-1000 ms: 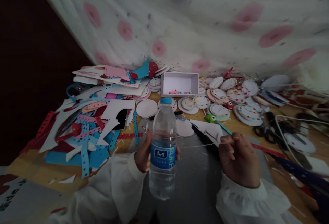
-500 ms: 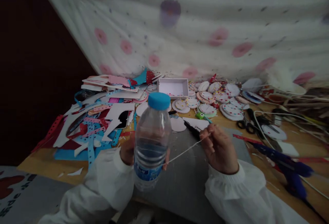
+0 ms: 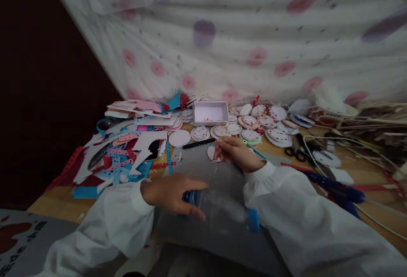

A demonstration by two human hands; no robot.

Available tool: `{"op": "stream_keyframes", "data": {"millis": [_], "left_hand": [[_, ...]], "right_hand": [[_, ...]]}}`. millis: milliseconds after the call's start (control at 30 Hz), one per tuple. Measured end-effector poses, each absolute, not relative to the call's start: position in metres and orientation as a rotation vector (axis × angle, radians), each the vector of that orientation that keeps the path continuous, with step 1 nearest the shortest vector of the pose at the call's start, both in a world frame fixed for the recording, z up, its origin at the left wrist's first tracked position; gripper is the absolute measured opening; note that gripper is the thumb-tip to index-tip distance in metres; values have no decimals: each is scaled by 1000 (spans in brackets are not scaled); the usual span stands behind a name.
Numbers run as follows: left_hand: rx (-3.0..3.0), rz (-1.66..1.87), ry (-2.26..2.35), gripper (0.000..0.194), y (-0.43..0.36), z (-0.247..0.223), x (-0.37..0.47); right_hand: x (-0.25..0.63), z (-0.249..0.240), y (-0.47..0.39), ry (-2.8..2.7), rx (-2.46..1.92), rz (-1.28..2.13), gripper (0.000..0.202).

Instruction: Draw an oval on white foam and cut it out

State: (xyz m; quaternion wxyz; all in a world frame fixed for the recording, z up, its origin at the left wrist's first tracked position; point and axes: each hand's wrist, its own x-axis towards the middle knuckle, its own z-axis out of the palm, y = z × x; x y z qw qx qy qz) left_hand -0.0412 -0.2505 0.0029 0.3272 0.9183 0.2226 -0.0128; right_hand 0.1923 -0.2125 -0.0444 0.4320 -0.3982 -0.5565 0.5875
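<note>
My left hand [image 3: 176,196] is low over the grey work mat [image 3: 219,239], thumb and forefinger on either side of a clear plastic water bottle [image 3: 225,207]. The bottle lies sideways, its blue cap pointing right, and is smeared by motion. Part of its blue label shows between the fingers. Farther back, my right hand [image 3: 233,152] has its fingertips pinched together over a white round disc [image 3: 212,153]. What they hold, if anything, is too small to make out. Just behind the fingertips lies a black pen-like tool [image 3: 199,143].
A white open box [image 3: 210,114] stands at the back among several stacked round discs [image 3: 249,135]. Cut scraps and strips [image 3: 117,158] pile up on the left. On the right are scissors [image 3: 295,153], a blue glue gun [image 3: 333,188] and a white cable [image 3: 305,145].
The bottle has gone from upright to sideways, cap to the right. My right hand has moved left and away from me. The thin white thread between my hands no longer shows.
</note>
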Motion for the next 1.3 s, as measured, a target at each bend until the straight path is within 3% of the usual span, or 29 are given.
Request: {"op": "stream_keyframes", "data": {"millis": [200,533,1000,1300], "left_hand": [[2776,-280,901,53,-257,-24,-14],[2662,-125,1307,54,-236,-38,4],[2462,-71,1454,56,-239,-48,13],[2530,-105,1339,57,-240,-48,13]], "right_hand": [[184,-38,-201,-1532,-1009,1332,39],[180,-30,-242,-1512,-1047,897,33],[161,-104,-336,-1100,-1083,833,26],[166,-106,-345,-866,-1367,863,23]]}}
